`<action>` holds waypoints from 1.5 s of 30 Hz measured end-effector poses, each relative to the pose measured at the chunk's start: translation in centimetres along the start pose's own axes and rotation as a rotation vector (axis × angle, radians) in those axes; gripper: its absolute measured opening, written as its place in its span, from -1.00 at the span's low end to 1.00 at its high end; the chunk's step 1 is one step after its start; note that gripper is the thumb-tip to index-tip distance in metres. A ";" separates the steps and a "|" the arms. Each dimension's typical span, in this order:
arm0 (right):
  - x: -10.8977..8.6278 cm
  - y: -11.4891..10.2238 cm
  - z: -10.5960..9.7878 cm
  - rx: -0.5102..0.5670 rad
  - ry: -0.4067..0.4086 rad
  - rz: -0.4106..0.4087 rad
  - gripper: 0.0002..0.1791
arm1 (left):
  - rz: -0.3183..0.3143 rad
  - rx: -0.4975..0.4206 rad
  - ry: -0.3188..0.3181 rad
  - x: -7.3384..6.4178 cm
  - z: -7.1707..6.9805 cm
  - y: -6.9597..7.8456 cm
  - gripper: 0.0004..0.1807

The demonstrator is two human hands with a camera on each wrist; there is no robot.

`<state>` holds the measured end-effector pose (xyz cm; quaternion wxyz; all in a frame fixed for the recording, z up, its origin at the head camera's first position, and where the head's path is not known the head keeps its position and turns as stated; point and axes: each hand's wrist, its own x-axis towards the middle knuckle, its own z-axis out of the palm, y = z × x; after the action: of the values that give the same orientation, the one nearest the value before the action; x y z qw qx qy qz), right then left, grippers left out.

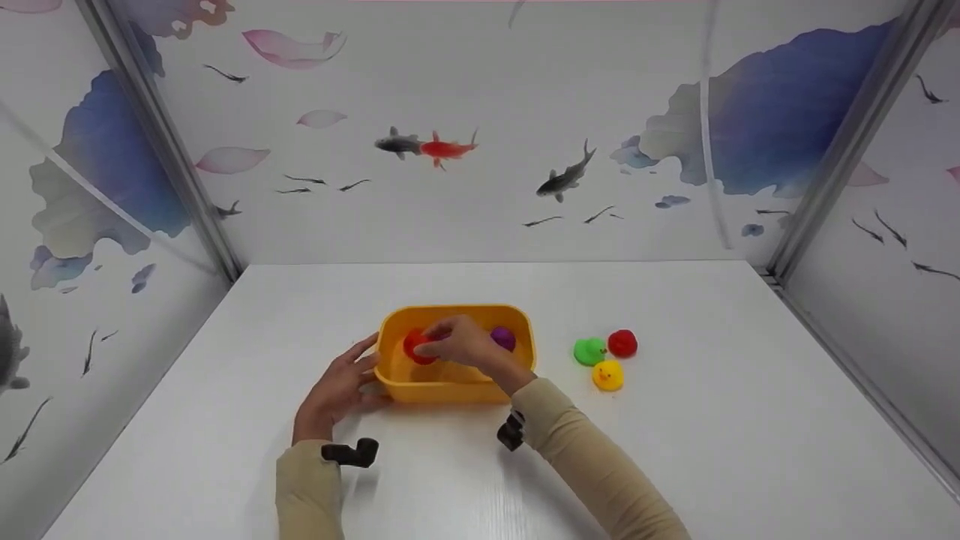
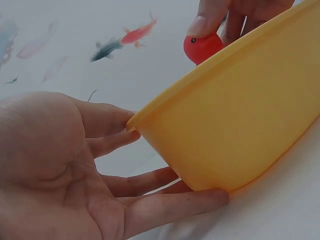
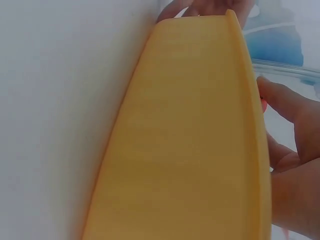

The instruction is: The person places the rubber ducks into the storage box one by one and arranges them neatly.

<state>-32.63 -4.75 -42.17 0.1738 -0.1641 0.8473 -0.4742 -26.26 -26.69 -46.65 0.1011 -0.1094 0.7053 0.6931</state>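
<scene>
A yellow-orange plastic basin (image 1: 450, 393) stands on the table. My left hand (image 1: 341, 386) touches its left end with fairly straight fingers, some at the rim and others low on the wall, as the left wrist view (image 2: 55, 165) shows. Inside the basin, my right hand (image 1: 466, 341) pinches a red toy duck (image 2: 202, 47) between thumb and fingers. The duck's head and eye show above the rim; its lower body is hidden. A purple toy (image 1: 502, 339) lies in the basin's right part. In the right wrist view the basin's wall hides most of the duck.
Right of the basin, a green toy duck (image 1: 589, 351), a red toy (image 1: 622, 343) and a yellow toy duck (image 1: 608, 375) sit close together on the white table (image 1: 712, 450). Printed panels (image 1: 465, 217) with fish and petals enclose the table at the back and sides.
</scene>
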 end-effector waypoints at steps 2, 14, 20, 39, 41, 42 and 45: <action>0.1 0.1 0.4 -0.022 -0.003 0.010 -0.75 | 0.002 -0.006 0.003 0.0 0.0 0.0 -0.41; 0.5 -0.3 1.7 -0.055 -0.001 0.052 -0.83 | 0.004 -0.014 0.001 0.2 0.0 0.1 -0.41; 0.7 -0.4 2.5 -0.060 -0.020 0.062 -0.84 | 0.006 0.018 0.008 0.1 0.3 0.2 -0.41; 1.0 -0.2 2.7 -0.035 -0.030 0.039 -0.81 | 0.007 -0.008 0.014 0.2 0.5 0.2 -0.43; 0.8 -0.2 2.3 -0.046 -0.030 0.034 -0.79 | 0.011 -0.001 0.015 0.1 0.4 0.2 -0.43; 0.7 -0.1 2.1 -0.052 -0.029 0.025 -0.78 | 0.012 0.005 0.016 0.1 0.4 0.1 -0.42; 0.0 -0.1 1.4 -0.069 -0.032 -0.002 -0.80 | 0.012 0.018 0.017 -0.1 0.2 0.1 -0.42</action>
<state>-31.99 -5.85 -42.75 0.1810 -0.1784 0.8602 -0.4421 -26.20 -26.53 -46.54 0.0921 -0.1102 0.7128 0.6865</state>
